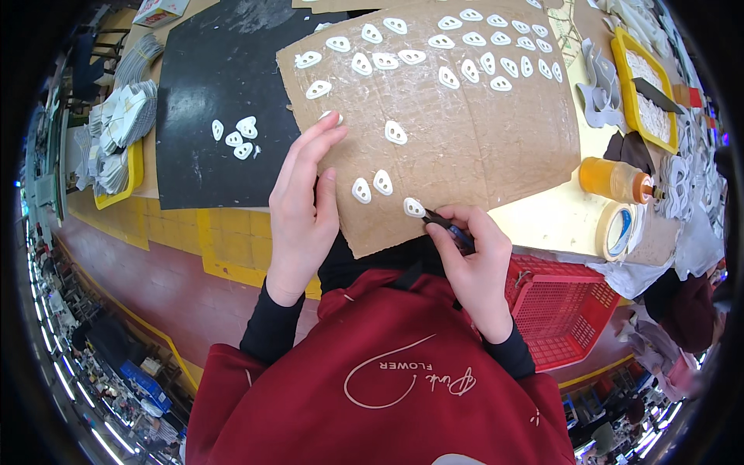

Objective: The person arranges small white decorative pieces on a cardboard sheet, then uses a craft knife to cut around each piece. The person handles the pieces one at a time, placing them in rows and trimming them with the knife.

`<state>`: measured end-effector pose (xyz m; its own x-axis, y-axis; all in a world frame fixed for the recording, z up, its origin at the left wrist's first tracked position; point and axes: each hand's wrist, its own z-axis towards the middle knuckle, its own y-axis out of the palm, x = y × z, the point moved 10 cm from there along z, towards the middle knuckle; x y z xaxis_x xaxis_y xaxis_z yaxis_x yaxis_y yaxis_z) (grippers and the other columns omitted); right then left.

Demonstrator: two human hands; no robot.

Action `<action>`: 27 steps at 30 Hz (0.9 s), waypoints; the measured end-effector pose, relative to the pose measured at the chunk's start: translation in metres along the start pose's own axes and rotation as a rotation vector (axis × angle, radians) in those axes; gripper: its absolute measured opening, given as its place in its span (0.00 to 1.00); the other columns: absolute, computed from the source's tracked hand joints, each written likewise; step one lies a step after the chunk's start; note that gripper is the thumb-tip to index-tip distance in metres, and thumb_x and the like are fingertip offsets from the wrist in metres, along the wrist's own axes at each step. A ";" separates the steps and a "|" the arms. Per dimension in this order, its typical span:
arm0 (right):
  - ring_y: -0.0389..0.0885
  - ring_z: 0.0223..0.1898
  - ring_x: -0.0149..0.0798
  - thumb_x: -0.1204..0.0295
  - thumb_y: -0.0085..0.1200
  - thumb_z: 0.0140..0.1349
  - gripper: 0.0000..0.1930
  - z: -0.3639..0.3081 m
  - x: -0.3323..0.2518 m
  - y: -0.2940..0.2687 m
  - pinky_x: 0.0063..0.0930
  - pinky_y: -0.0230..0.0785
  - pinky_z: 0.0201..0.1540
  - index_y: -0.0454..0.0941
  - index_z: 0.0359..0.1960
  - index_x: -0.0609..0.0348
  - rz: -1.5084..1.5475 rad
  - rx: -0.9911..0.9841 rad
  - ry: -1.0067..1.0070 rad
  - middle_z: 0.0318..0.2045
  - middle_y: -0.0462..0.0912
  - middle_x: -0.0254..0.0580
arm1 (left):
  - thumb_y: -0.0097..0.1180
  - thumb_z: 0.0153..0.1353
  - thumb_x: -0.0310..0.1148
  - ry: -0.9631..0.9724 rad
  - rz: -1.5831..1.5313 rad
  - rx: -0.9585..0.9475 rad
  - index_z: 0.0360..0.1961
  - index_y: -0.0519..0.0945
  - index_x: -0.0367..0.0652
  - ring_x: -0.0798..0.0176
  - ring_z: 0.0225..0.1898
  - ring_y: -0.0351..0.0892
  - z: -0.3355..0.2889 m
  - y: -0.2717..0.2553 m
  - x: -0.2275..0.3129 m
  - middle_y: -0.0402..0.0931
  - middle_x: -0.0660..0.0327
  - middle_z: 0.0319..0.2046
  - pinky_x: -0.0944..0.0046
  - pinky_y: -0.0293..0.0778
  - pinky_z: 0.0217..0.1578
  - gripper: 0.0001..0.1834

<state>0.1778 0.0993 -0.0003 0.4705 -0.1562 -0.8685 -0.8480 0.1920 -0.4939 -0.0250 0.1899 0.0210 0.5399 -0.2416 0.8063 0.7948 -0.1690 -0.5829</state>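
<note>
My left hand [302, 190] rests on the left edge of a brown cardboard sheet [496, 139], fingers stretched out. Its fingertips partly cover a white piece [332, 117]. In my right hand [479, 252] is a small dark-handled pointed tool [449, 228], mostly hidden by the fingers. The tool's tip touches or nearly touches a small white piece with two holes [414, 207] near the sheet's front edge. Similar white pieces lie close by, two side by side [372, 188] and one farther back [396, 132]. Several more sit in rows along the sheet's far part.
A black board [225, 70] at left carries several loose white pieces [244, 138]. Stacked grey-white parts [120, 124] stand beyond it. At right are an amber bottle [612, 180], a tape roll [614, 231] and a yellow tray [668, 116]. A red crate [562, 314] sits below the table.
</note>
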 end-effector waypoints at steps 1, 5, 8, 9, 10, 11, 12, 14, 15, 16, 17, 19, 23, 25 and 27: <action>0.81 0.25 0.36 0.74 0.71 0.59 0.09 0.001 0.000 -0.001 0.27 0.72 0.29 0.83 0.38 0.60 -0.002 0.009 0.007 0.28 0.82 0.41 | 0.43 0.63 0.07 -0.001 -0.020 0.003 0.65 0.72 0.35 0.54 0.74 0.66 0.000 0.000 -0.001 0.69 0.48 0.69 0.57 0.61 0.74 0.29; 0.78 0.22 0.31 0.68 0.76 0.55 0.12 0.002 0.004 0.001 0.25 0.70 0.26 0.83 0.32 0.59 -0.061 0.068 0.122 0.23 0.81 0.37 | 0.46 0.60 0.09 0.038 -0.047 0.081 0.62 0.76 0.40 0.51 0.69 0.72 0.002 -0.003 -0.001 0.74 0.52 0.66 0.57 0.69 0.66 0.29; 0.75 0.19 0.28 0.66 0.78 0.53 0.14 0.002 0.004 0.001 0.23 0.67 0.24 0.83 0.29 0.58 -0.106 0.133 0.167 0.20 0.78 0.34 | 0.47 0.59 0.09 0.041 -0.050 0.113 0.60 0.78 0.42 0.49 0.66 0.76 0.000 -0.005 -0.001 0.76 0.54 0.64 0.57 0.74 0.62 0.29; 0.74 0.19 0.27 0.66 0.78 0.52 0.14 0.002 0.005 0.001 0.23 0.66 0.24 0.83 0.28 0.58 -0.096 0.141 0.177 0.19 0.78 0.34 | 0.47 0.59 0.09 0.031 -0.069 0.112 0.60 0.78 0.42 0.49 0.66 0.76 0.000 -0.005 -0.003 0.76 0.54 0.64 0.57 0.74 0.62 0.29; 0.72 0.18 0.26 0.66 0.78 0.52 0.14 0.002 0.005 0.001 0.22 0.65 0.23 0.82 0.27 0.59 -0.087 0.148 0.187 0.19 0.77 0.33 | 0.47 0.60 0.09 0.032 -0.060 0.113 0.60 0.78 0.42 0.49 0.66 0.76 0.000 -0.005 -0.003 0.76 0.54 0.64 0.57 0.74 0.62 0.28; 0.71 0.18 0.25 0.67 0.78 0.52 0.14 0.002 0.007 0.001 0.22 0.64 0.23 0.82 0.27 0.59 -0.061 0.149 0.204 0.19 0.76 0.33 | 0.47 0.60 0.09 0.031 -0.064 0.113 0.60 0.78 0.42 0.49 0.66 0.76 0.000 -0.005 -0.002 0.77 0.54 0.64 0.56 0.73 0.62 0.28; 0.70 0.18 0.25 0.67 0.78 0.52 0.14 0.002 0.009 0.001 0.21 0.63 0.23 0.82 0.26 0.59 -0.035 0.151 0.221 0.18 0.76 0.32 | 0.47 0.60 0.09 0.026 -0.079 0.111 0.60 0.78 0.42 0.49 0.66 0.76 0.000 -0.005 -0.003 0.77 0.54 0.64 0.56 0.73 0.63 0.28; 0.69 0.18 0.24 0.69 0.78 0.52 0.14 0.002 0.012 0.000 0.20 0.61 0.23 0.82 0.25 0.60 0.016 0.148 0.239 0.18 0.75 0.31 | 0.47 0.60 0.10 0.041 -0.058 0.110 0.60 0.78 0.42 0.49 0.66 0.76 0.000 -0.005 -0.001 0.76 0.54 0.64 0.56 0.73 0.63 0.28; 0.68 0.19 0.23 0.70 0.78 0.52 0.14 0.003 0.013 0.000 0.20 0.61 0.23 0.82 0.25 0.61 0.042 0.144 0.240 0.18 0.75 0.31 | 0.47 0.60 0.10 0.044 -0.065 0.108 0.60 0.77 0.42 0.49 0.67 0.75 0.001 -0.005 -0.001 0.76 0.54 0.64 0.56 0.73 0.63 0.28; 0.68 0.19 0.22 0.70 0.78 0.52 0.13 0.003 0.014 0.001 0.20 0.60 0.23 0.82 0.25 0.61 0.054 0.140 0.247 0.18 0.75 0.31 | 0.47 0.61 0.10 0.047 -0.051 0.103 0.60 0.78 0.42 0.49 0.67 0.75 0.001 -0.005 0.000 0.76 0.54 0.64 0.55 0.73 0.63 0.27; 0.66 0.20 0.20 0.72 0.78 0.52 0.13 0.003 0.014 0.001 0.18 0.56 0.23 0.82 0.25 0.61 0.085 0.137 0.252 0.18 0.73 0.27 | 0.47 0.61 0.10 0.048 -0.049 0.097 0.59 0.78 0.41 0.49 0.67 0.75 0.001 -0.004 0.000 0.76 0.54 0.64 0.55 0.73 0.63 0.27; 0.61 0.22 0.17 0.74 0.76 0.54 0.11 0.003 0.015 0.002 0.15 0.50 0.25 0.82 0.25 0.60 0.116 0.134 0.261 0.19 0.69 0.19 | 0.47 0.61 0.10 0.049 -0.044 0.088 0.59 0.78 0.41 0.49 0.67 0.75 0.001 -0.005 0.002 0.76 0.54 0.64 0.55 0.73 0.64 0.26; 0.60 0.22 0.16 0.75 0.76 0.55 0.10 0.002 0.018 0.002 0.14 0.48 0.25 0.83 0.25 0.60 0.155 0.137 0.289 0.18 0.69 0.18 | 0.47 0.61 0.10 0.031 -0.033 0.071 0.58 0.78 0.41 0.48 0.67 0.75 0.001 -0.004 0.003 0.76 0.53 0.64 0.55 0.73 0.63 0.26; 0.60 0.21 0.15 0.76 0.76 0.55 0.10 0.003 0.019 0.001 0.14 0.48 0.25 0.83 0.26 0.61 0.171 0.131 0.292 0.19 0.69 0.18 | 0.47 0.61 0.10 0.021 -0.030 0.064 0.58 0.78 0.41 0.47 0.66 0.75 0.001 -0.004 0.003 0.76 0.53 0.64 0.55 0.74 0.63 0.25; 0.60 0.21 0.15 0.76 0.75 0.55 0.09 0.003 0.020 0.001 0.14 0.47 0.25 0.83 0.26 0.61 0.184 0.120 0.302 0.19 0.69 0.17 | 0.47 0.61 0.10 0.023 -0.028 0.062 0.57 0.78 0.41 0.47 0.66 0.76 0.002 -0.005 0.004 0.76 0.53 0.64 0.55 0.74 0.62 0.25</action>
<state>0.1874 0.0987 -0.0184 0.2044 -0.3843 -0.9003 -0.8684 0.3533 -0.3479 -0.0260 0.1914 0.0272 0.5111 -0.2601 0.8192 0.8257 -0.1162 -0.5521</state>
